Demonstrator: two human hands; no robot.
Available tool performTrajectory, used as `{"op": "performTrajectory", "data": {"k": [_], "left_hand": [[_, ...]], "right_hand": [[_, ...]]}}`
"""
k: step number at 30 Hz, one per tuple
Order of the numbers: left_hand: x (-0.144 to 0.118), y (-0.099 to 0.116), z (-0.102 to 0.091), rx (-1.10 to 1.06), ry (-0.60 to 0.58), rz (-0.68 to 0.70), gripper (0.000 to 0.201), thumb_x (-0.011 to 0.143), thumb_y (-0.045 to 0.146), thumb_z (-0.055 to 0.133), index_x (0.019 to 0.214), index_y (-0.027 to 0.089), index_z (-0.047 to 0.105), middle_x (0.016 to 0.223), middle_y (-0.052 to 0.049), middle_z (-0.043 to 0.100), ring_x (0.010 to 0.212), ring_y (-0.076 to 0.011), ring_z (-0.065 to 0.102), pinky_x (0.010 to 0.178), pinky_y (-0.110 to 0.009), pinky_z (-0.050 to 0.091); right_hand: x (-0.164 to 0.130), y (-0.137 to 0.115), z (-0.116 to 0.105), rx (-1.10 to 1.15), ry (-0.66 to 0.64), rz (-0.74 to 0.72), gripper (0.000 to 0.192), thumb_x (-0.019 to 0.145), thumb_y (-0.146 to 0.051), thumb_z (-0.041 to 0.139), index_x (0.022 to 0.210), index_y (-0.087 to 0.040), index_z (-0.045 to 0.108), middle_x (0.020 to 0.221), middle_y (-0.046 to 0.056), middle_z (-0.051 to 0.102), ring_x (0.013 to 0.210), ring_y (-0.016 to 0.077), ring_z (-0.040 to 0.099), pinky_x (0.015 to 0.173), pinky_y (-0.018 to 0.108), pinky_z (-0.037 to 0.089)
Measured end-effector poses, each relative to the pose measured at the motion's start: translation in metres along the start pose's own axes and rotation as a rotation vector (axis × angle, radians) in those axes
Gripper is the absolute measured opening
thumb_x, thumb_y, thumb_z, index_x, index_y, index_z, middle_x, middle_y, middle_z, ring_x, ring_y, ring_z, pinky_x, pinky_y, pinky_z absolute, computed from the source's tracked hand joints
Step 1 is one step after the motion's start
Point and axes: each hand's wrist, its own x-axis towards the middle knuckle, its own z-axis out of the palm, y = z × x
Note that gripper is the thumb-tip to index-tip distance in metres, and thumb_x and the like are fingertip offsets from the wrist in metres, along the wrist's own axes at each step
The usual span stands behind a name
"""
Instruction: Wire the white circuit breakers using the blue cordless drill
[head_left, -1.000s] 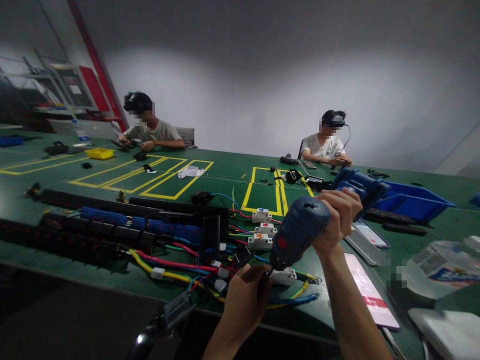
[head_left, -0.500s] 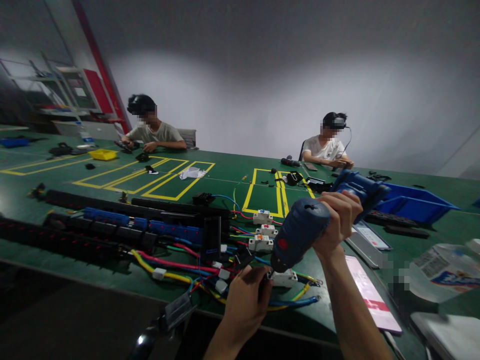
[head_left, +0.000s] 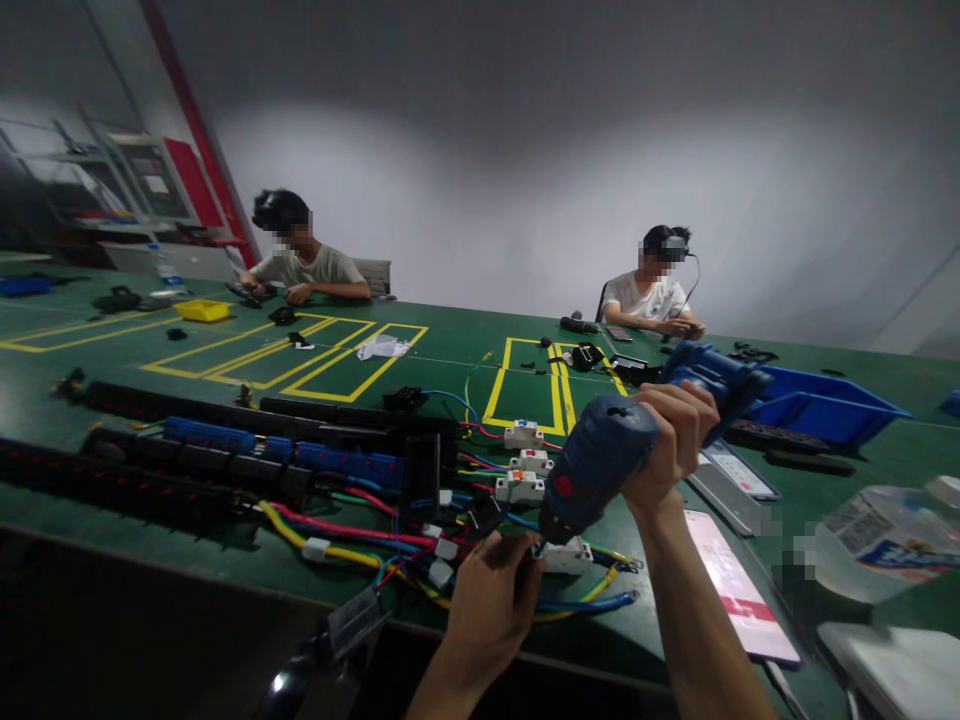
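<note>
Currently, our right hand (head_left: 671,440) grips the blue drill (head_left: 600,465), nose angled down onto the white breaker (head_left: 564,555) near the table (head_left: 225,560) edge | left hand (head_left: 491,600) pinches at the bit, steadying it | coloured wires (head_left: 337,525) crowd the breaker; pink card (head_left: 739,585) lies beside our forearm | two seated persons work well apart.

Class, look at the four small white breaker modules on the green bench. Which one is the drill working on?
The nearest white module, at the bench's front edge. The blue drill points at it; the other three modules stand farther back.
</note>
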Motion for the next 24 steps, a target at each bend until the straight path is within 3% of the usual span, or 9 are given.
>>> {"op": "performTrajectory", "data": {"k": [24], "left_hand": [[0.0003,-0.0032,0.0020,-0.010,-0.023,-0.019,0.028,0.092,0.022,0.055,0.116,0.030,0.066,0.100,-0.003,0.071,0.092,-0.0225,0.067,0.081,-0.034,0.052]], "right_hand": [[-0.0003,-0.0047,-0.0016,0.012,-0.048,0.023,0.012,0.088,-0.013,0.061,0.096,-0.022,0.059,0.092,0.001,0.065,0.099,0.0195,0.064,0.100,0.048,0.045]]}}
